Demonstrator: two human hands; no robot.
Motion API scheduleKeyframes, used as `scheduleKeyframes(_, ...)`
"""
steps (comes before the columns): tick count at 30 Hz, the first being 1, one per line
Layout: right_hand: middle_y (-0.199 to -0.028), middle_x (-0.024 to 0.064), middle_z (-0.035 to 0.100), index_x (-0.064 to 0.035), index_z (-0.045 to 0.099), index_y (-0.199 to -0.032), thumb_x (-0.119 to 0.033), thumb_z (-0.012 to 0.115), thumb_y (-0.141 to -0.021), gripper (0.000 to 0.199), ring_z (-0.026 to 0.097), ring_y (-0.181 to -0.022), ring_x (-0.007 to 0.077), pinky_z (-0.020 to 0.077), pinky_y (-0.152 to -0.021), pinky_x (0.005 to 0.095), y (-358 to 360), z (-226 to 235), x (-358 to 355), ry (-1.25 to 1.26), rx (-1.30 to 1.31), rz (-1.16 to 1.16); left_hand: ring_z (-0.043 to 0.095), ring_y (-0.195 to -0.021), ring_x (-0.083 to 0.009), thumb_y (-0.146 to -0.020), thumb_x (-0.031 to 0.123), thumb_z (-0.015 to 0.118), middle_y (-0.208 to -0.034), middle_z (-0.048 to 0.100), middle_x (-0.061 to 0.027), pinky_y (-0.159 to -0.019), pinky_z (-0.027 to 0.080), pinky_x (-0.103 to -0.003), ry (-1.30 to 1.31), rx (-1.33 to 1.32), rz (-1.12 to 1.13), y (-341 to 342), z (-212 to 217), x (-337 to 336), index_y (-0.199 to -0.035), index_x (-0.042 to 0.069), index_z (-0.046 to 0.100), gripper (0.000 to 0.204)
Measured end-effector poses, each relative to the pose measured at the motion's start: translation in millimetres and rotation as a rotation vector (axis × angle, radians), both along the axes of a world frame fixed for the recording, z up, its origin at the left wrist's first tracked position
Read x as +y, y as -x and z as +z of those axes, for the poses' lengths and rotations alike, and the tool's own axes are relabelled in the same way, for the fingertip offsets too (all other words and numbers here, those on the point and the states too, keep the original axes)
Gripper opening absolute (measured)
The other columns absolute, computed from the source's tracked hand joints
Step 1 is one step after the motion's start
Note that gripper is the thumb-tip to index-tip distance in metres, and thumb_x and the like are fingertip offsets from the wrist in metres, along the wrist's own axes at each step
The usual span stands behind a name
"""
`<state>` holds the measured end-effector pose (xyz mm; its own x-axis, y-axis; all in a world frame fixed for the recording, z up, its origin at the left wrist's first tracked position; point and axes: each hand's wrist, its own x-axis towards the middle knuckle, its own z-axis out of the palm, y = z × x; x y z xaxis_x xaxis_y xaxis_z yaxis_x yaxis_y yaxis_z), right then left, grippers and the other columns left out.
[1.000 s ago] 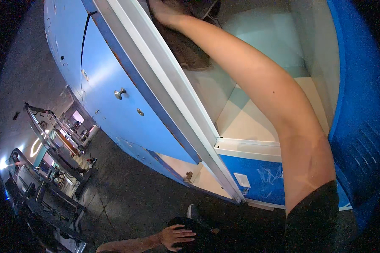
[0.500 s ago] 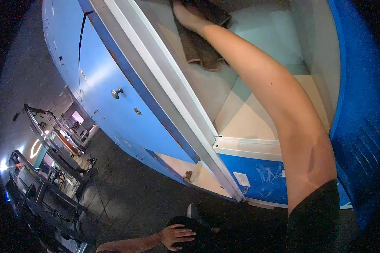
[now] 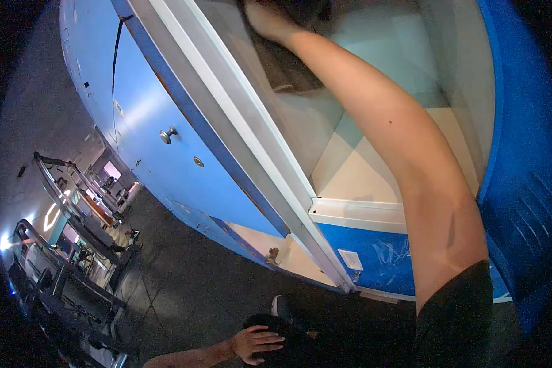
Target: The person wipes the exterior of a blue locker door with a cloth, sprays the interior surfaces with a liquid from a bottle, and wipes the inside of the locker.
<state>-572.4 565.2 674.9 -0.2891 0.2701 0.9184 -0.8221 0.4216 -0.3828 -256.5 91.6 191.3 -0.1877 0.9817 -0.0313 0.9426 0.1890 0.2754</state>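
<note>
Inside an open locker compartment (image 3: 386, 67), my right hand (image 3: 268, 22) is up at the view's top edge, on a dark brown cloth (image 3: 288, 70). The cloth lies against the compartment's pale inner wall and hangs below my wrist. My right fingers are blurred and partly cut off by the edge of the picture. Low in the view, my left hand (image 3: 257, 343) rests flat on my dark-clothed knee, fingers spread, holding nothing.
A white frame post (image 3: 245, 116) borders the compartment's left side. Beside it is a blue locker door (image 3: 159, 110) with a round metal knob (image 3: 168, 135). An open blue door (image 3: 527, 172) with vent slots stands at right. Gym machines (image 3: 73, 245) stand on dark flooring at far left.
My right hand and the cloth have shifted slightly up along the compartment's wall, and the cloth's lower edge sits higher. My left hand stays on the knee.
</note>
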Motion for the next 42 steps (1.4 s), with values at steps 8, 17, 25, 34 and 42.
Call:
scheduleKeyframes(8,-0.156,0.0254,0.032,0.0055,0.039,-0.147,-0.05,0.023,-0.1,0.075,0.027,-0.147,0.0374,0.0185,-0.122,0.0403,-11,4,-2,-0.017,0.073,-0.151,0.036,-0.145,-0.0214,-0.092,0.05,0.051,-0.159,0.036,-0.0041,-0.12,0.023,-0.049,-0.019,-0.011,-0.004,0,-4,-6,-0.151,0.018,0.042,0.068)
scheduleKeyframes(17,-0.155,0.0265,0.034,0.004,0.042,-0.146,-0.051,0.02,-0.1,0.075,0.027,-0.147,0.0381,0.0197,-0.122,0.0427,-33,25,-14,0.027,-0.216,-0.023,0.036,-0.145,-0.0214,-0.092,0.049,0.052,-0.159,0.036,-0.0038,-0.118,0.025,-0.049,-0.069,-0.013,-0.05,8,-4,-7,-0.151,0.017,0.042,0.069)
scheduleKeyframes(25,-0.158,0.0203,0.032,0.0009,0.039,-0.149,-0.049,0.021,-0.102,0.07,0.025,-0.149,0.0313,0.0169,-0.122,0.037,64,-17,34,0.1,-0.097,-0.158,0.036,-0.145,-0.021,-0.092,0.049,0.052,-0.159,0.036,-0.0033,-0.119,0.025,-0.048,-0.025,0.0,-0.006,2,2,-1,-0.151,0.018,0.042,0.067)
scheduleKeyframes(34,-0.156,0.0238,0.034,0.0028,0.039,-0.148,-0.054,0.023,-0.101,0.075,0.028,-0.147,0.0374,0.0182,-0.122,0.0391,-40,20,-29,-0.135,-0.039,-0.012,0.037,-0.144,-0.021,-0.092,0.048,0.052,-0.159,0.036,-0.0031,-0.119,0.026,-0.048,-0.039,-0.004,0.024,-4,-7,-8,-0.15,0.017,0.044,0.066)
scheduleKeyframes(42,-0.161,0.0219,0.025,0.0025,0.032,-0.152,-0.057,0.022,-0.101,0.079,0.021,-0.15,0.0339,0.0148,-0.122,0.0379,0,-14,15,0.017,-0.138,0.004,0.036,-0.145,-0.0213,-0.09,0.048,0.055,-0.16,0.035,-0.0032,-0.119,0.025,-0.048,0.094,-0.02,-0.009,3,-13,-16,-0.151,0.018,0.042,0.07)
